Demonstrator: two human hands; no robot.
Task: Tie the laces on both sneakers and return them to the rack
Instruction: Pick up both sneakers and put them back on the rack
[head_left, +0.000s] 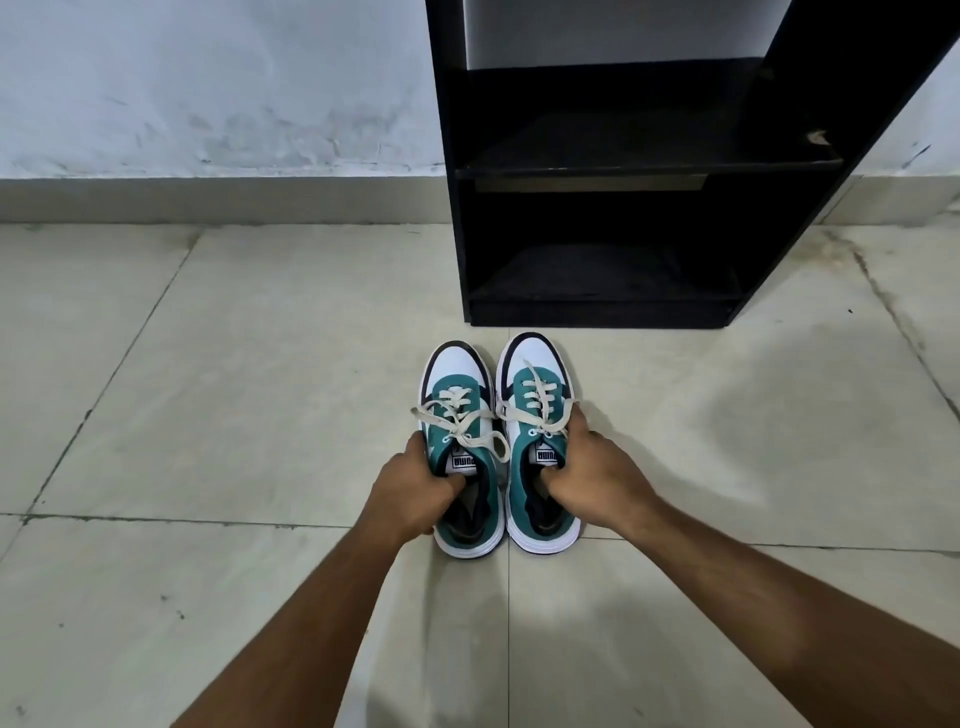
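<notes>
We see the two sneakers side by side on the tiled floor, toes pointing at the black shoe rack, which stands just beyond them against the pale wall. A narrow strip of bare tile separates the toe caps from the rack's base edge. The rack's lower compartment is open and dark, and so is the shelf above it, whose front lip runs slightly tilted in this wide view. To the left and right of the shoes the floor lies open, crossed only by grout lines.

The left sneaker has a white toe with a dark rim, a teal vamp and teal heel, and a white sole. Its off-white laces are knotted in a bow, with loops spreading to both sides and one loose end trailing toward the neighbouring shoe. The right sneaker matches in colour; its laces cross near the top eyelets, though the knot itself is partly covered by fingers, so we cannot tell how tight it is.

Our left hand is closed on the left sneaker's outer collar, thumb hooked inside the opening. Our right hand clamps the right sneaker's outer side, thumb tucked inside behind the tongue label. Both soles appear to rest on the tile.
</notes>
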